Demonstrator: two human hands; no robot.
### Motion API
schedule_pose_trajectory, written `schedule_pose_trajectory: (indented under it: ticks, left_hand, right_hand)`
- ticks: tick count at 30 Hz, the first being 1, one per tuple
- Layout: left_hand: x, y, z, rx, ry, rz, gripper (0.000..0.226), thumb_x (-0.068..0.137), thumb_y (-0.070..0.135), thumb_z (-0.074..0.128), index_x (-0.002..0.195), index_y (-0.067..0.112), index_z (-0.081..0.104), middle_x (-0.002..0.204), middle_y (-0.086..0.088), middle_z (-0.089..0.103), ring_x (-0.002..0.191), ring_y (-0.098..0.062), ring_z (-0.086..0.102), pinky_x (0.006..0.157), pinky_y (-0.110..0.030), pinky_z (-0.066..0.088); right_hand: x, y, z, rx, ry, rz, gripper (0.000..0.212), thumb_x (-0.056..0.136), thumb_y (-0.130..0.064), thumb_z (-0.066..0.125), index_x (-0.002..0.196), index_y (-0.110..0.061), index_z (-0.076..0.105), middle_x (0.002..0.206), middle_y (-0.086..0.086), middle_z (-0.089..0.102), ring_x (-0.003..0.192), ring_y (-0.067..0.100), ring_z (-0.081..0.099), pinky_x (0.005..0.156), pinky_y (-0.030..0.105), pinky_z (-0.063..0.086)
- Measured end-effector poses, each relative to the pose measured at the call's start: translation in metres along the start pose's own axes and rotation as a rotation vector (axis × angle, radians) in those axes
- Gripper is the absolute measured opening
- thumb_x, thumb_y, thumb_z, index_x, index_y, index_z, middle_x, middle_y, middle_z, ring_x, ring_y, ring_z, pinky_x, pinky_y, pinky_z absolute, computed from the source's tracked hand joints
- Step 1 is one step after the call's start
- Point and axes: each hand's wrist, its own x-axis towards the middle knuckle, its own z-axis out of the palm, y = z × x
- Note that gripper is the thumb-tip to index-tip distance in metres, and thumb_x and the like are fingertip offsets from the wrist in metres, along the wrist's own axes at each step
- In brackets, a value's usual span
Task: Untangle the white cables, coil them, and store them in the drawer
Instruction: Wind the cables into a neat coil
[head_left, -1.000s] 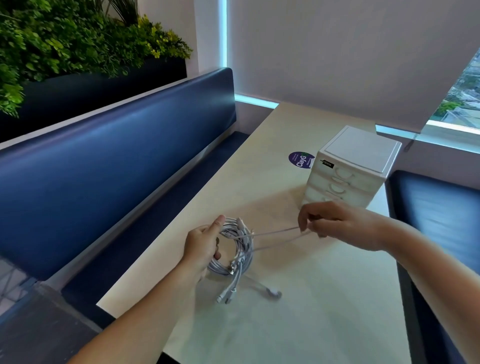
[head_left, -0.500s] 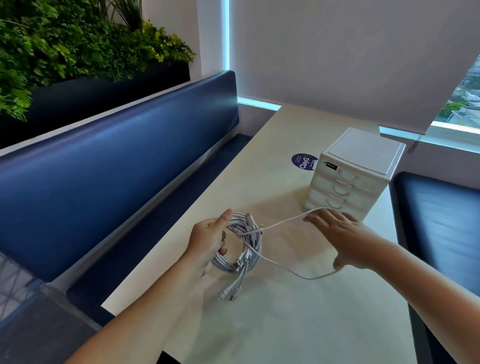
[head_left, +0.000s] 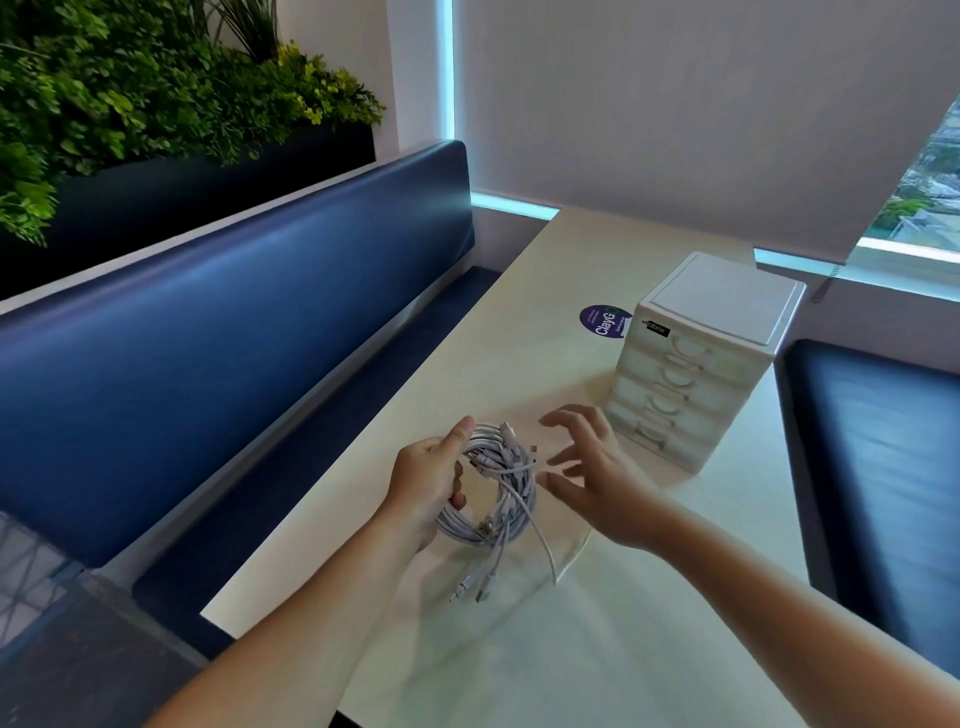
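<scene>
You are working at a pale table (head_left: 649, 649) with a dark blue bench (head_left: 208, 338) along its left side. Standing on the table ahead and to your right is a small white drawer unit (head_left: 696, 364), all four drawers appearing shut, fronts facing you at a slant.

Your left hand (head_left: 426, 483) is gripping the coil of white cables (head_left: 493, 488) on its left side, thumb over the top, holding the ring just above the table. Several plug ends (head_left: 475, 590) are dangling toward you, and one loose strand (head_left: 545, 551) is looping out to the right.

Your right hand (head_left: 592, 478) is hovering just beside the coil, fingers spread, holding nothing.

Key relation: the drawer unit is lying beyond the right hand, so that hand is nearer the handles; the coil is sitting between your hands. Judgement: the loose strand wants tucking in first.

Legible text: a round purple sticker (head_left: 605, 321) reading "ClayG"; a black tag (head_left: 655, 328) on the unit, partly readable as "abox".
</scene>
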Motion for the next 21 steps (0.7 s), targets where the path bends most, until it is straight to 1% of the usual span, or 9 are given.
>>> schedule_pose_trajectory:
  ticks: [2, 4, 6, 8, 11, 13, 16, 18, 21]
  left_hand:
    - [0.0, -0.001, -0.001, 0.005, -0.007, 0.003, 0.037, 0.089, 0.046, 0.066, 0.091, 0.01, 0.057, 0.05, 0.002, 0.032, 0.04, -0.015, 0.031, 0.044, -0.026, 0.034]
    - [0.0, -0.001, -0.003, 0.026, -0.007, 0.007, 0.037, 0.089, 0.046, 0.066, 0.089, 0.01, 0.056, 0.049, 0.003, 0.032, 0.04, -0.015, 0.03, 0.044, -0.026, 0.034]
    - [0.0, 0.0, -0.006, 0.037, -0.007, 0.015, 0.036, 0.09, 0.045, 0.065, 0.09, 0.01, 0.056, 0.05, 0.002, 0.032, 0.041, -0.015, 0.031, 0.044, -0.026, 0.034]
    - [0.0, 0.004, -0.008, 0.024, -0.016, 0.031, 0.035, 0.09, 0.045, 0.065, 0.092, 0.011, 0.057, 0.051, 0.002, 0.031, 0.042, -0.015, 0.03, 0.044, -0.025, 0.033]
    - [-0.002, 0.01, -0.01, 0.043, -0.033, 0.064, 0.033, 0.091, 0.044, 0.064, 0.091, 0.011, 0.058, 0.048, 0.004, 0.031, 0.043, -0.014, 0.03, 0.045, -0.024, 0.034]
    - [-0.004, 0.014, -0.011, 0.069, -0.03, 0.086, 0.036, 0.091, 0.043, 0.064, 0.086, 0.009, 0.056, 0.047, 0.005, 0.032, 0.042, -0.014, 0.031, 0.046, -0.025, 0.034]
    - [-0.005, 0.02, -0.016, 0.051, -0.002, 0.081, 0.035, 0.092, 0.042, 0.064, 0.087, 0.008, 0.056, 0.047, 0.006, 0.032, 0.04, -0.013, 0.03, 0.045, -0.025, 0.033]
    - [-0.006, 0.023, -0.016, 0.032, -0.006, 0.073, 0.035, 0.092, 0.042, 0.064, 0.092, 0.007, 0.058, 0.046, 0.006, 0.031, 0.039, -0.012, 0.03, 0.044, -0.025, 0.033]
    - [-0.007, 0.025, -0.015, 0.034, -0.028, 0.088, 0.035, 0.091, 0.043, 0.065, 0.092, 0.008, 0.058, 0.047, 0.006, 0.031, 0.041, -0.013, 0.03, 0.044, -0.025, 0.033]
  right_hand:
    - [0.002, -0.001, 0.004, -0.076, 0.014, -0.045, 0.026, 0.094, -0.03, 0.055, 0.117, -0.017, 0.052, 0.114, -0.006, 0.047, 0.09, 0.002, 0.053, 0.086, 0.024, 0.046]
    - [0.002, 0.0, 0.001, -0.173, 0.031, -0.079, 0.025, 0.095, -0.037, 0.049, 0.108, -0.017, 0.055, 0.105, -0.005, 0.052, 0.092, 0.012, 0.051, 0.084, 0.03, 0.045]
    - [0.001, 0.005, -0.005, -0.359, 0.03, -0.122, 0.034, 0.091, -0.046, 0.048, 0.113, -0.021, 0.052, 0.112, -0.005, 0.051, 0.103, 0.018, 0.047, 0.091, 0.034, 0.043]
    - [-0.002, 0.011, -0.009, -0.503, 0.008, -0.123, 0.047, 0.084, -0.053, 0.055, 0.123, -0.028, 0.046, 0.126, -0.005, 0.043, 0.118, 0.021, 0.039, 0.104, 0.04, 0.034]
    - [-0.005, 0.021, -0.014, -0.549, 0.047, -0.089, 0.043, 0.082, -0.062, 0.047, 0.109, -0.029, 0.054, 0.128, -0.005, 0.043, 0.133, 0.024, 0.03, 0.113, 0.048, 0.02]
    - [-0.006, 0.031, -0.02, -0.55, 0.067, -0.055, 0.04, 0.086, -0.06, 0.041, 0.094, -0.025, 0.058, 0.128, -0.003, 0.045, 0.14, 0.026, 0.023, 0.115, 0.049, 0.012]
    - [-0.011, 0.043, -0.028, -0.571, 0.026, 0.0, 0.025, 0.087, -0.049, 0.055, 0.088, -0.024, 0.053, 0.137, -0.001, 0.041, 0.146, 0.022, 0.008, 0.117, 0.046, 0.006]
    - [-0.015, 0.05, -0.028, -0.609, -0.037, 0.034, 0.025, 0.085, -0.045, 0.062, 0.079, -0.026, 0.047, 0.14, -0.002, 0.039, 0.147, 0.02, 0.001, 0.117, 0.047, 0.002]
    - [-0.017, 0.05, -0.025, -0.628, -0.016, 0.06, 0.027, 0.086, -0.047, 0.062, 0.069, -0.029, 0.049, 0.138, -0.004, 0.041, 0.147, 0.023, 0.006, 0.115, 0.049, 0.001]
